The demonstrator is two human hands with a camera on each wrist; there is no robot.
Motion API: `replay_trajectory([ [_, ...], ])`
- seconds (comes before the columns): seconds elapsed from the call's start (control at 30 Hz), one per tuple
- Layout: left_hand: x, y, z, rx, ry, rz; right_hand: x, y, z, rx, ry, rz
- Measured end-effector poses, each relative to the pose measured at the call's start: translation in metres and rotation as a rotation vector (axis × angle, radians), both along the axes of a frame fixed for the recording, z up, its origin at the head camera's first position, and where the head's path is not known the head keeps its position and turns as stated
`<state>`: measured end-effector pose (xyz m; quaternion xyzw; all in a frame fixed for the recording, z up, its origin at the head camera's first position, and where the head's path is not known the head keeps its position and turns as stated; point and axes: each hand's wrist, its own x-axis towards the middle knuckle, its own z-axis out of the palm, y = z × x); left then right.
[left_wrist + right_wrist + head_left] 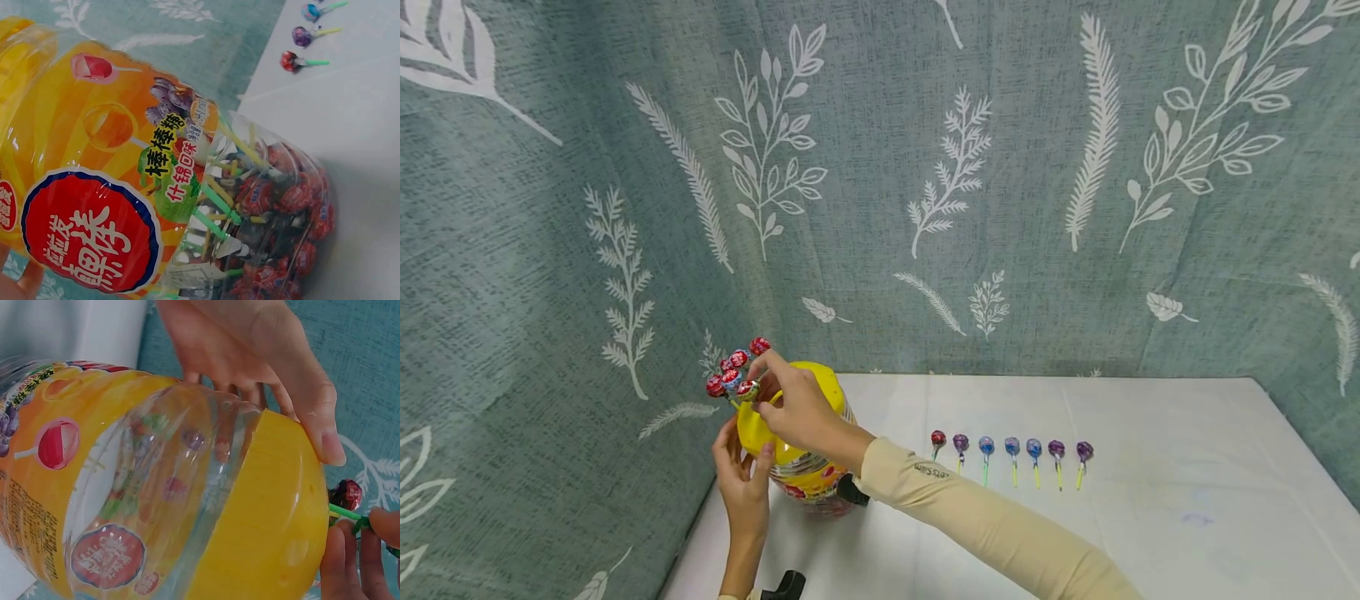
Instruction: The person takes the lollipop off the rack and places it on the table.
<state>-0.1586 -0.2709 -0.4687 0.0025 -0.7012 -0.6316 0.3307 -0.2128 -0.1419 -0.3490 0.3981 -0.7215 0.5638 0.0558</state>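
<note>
A large clear plastic candy jar (820,483) with a yellow lid (784,450) and an orange label stands at the left of the table. My left hand (745,479) holds it near the top, thumb on the lid (269,506) and fingers behind the neck. At the lid's top, my right hand (805,408) pinches a lollipop by its green stick (347,512). Several red-wrapped lollipops (731,381) stick out there beside the fingers. Through the clear lower wall, more red lollipops (294,194) show inside the jar.
To the right of the jar, several lollipops (1033,450) lie in a row on the white table (1150,533), one red and the others blue or purple. A green leaf-patterned curtain (880,208) hangs behind and along the left side.
</note>
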Motion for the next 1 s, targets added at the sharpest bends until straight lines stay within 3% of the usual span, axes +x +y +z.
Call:
replay_trajectory([
  [0.3,0.001,0.001,-0.002,-0.012,-0.019,0.013,-0.001,0.01,0.012,-0.087,0.036,-0.004],
  [0.57,0.0,-0.001,0.0,-0.022,-0.031,0.029,0.002,0.033,0.019,-0.109,-0.017,0.001],
  [0.83,0.0,-0.001,-0.001,-0.016,-0.019,0.022,0.027,0.065,0.038,-0.099,-0.068,-0.007],
  [1.0,0.0,-0.001,-0.002,-0.022,0.001,0.017,0.03,0.078,0.036,-0.11,-0.086,-0.018],
])
